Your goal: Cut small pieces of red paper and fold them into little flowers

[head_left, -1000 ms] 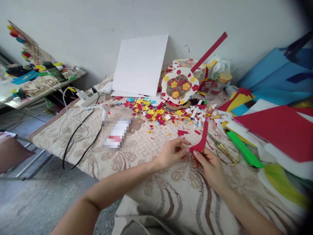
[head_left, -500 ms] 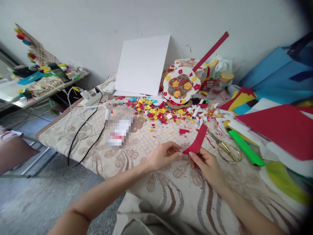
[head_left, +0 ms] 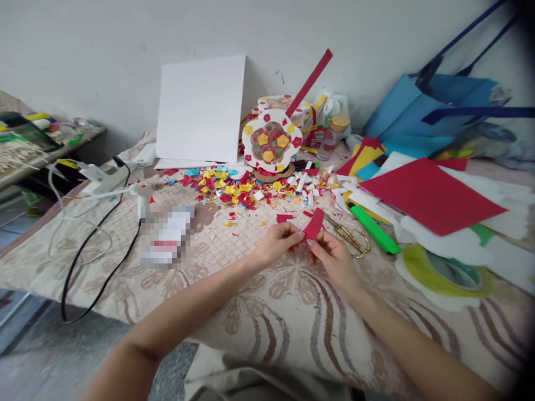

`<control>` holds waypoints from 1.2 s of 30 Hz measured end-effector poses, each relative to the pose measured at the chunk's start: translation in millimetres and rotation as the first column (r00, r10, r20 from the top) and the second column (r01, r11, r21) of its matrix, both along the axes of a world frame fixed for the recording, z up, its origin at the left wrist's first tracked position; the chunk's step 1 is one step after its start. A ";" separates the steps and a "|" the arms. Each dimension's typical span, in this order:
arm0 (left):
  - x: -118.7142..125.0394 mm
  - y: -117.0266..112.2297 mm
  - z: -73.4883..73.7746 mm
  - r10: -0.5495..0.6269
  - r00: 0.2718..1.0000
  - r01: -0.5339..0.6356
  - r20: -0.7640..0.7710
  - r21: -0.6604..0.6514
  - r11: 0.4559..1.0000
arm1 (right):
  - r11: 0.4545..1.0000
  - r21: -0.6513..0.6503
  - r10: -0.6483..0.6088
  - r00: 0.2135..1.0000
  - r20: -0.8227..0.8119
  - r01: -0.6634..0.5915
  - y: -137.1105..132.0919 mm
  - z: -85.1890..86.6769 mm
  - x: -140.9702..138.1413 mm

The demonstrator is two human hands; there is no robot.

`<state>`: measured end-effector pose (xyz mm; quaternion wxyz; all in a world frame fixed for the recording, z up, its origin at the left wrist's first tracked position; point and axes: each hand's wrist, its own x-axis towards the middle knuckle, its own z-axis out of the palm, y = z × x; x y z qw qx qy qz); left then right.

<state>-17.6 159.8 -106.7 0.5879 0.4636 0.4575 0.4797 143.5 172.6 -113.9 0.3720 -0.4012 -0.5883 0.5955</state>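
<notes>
A short strip of red paper (head_left: 314,224) is pinched between my two hands, just above the patterned tablecloth. My left hand (head_left: 279,242) grips its lower left end between thumb and fingers. My right hand (head_left: 332,257) pinches the lower edge from the right, thumb on top. Just beyond my right hand lie gold-handled scissors (head_left: 353,236), and to their right a bright green utility knife (head_left: 374,227). Small red paper pieces (head_left: 285,218) rest on the cloth behind the strip.
Colourful paper scraps (head_left: 234,189) are heaped before a flower-shaped decorated fan (head_left: 271,142). A white board (head_left: 201,111) leans on the wall. Red card (head_left: 434,195), a yellow tape roll (head_left: 434,278) and a blue bag (head_left: 418,106) are right. A phone (head_left: 171,236) and cables (head_left: 90,242) lie left.
The view has swung right, showing more of the blue bag and tape roll. My left hand has closed on the strip's end, and less of the strip shows above my fingers.
</notes>
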 end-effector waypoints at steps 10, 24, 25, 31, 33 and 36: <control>-2.7 -7.9 -6.3 0.019 0.991 -0.011 -0.129 0.061 0.998 | 0.998 -0.061 0.034 0.999 0.002 -0.034 0.8 -0.1 -0.7; -171.5 -81.9 19.0 0.340 -0.077 -0.430 -0.937 0.338 0.837 | 0.998 -0.065 -0.013 0.999 -0.034 0.011 -0.6 -8.0 -0.5; -181.9 -85.4 16.2 0.278 -0.115 -0.451 -0.954 0.300 0.841 | 0.998 -0.069 -0.013 0.999 -0.032 0.011 -0.4 -8.3 -0.7; -202.0 -90.5 4.7 0.154 -0.171 -0.544 -0.973 0.224 0.809 | 0.997 -0.078 -0.012 0.999 -0.040 0.009 -1.1 -7.0 -0.5; -202.1 -88.1 3.9 0.155 -0.178 -0.568 -0.972 0.230 0.790 | 0.997 -0.076 -0.012 0.999 -0.037 0.009 -1.7 -6.1 -0.2; -203.4 -84.1 3.0 0.186 -0.198 -0.568 -0.962 0.268 0.778 | 0.997 -0.072 -0.007 1.000 -0.030 0.005 -2.7 -4.8 0.0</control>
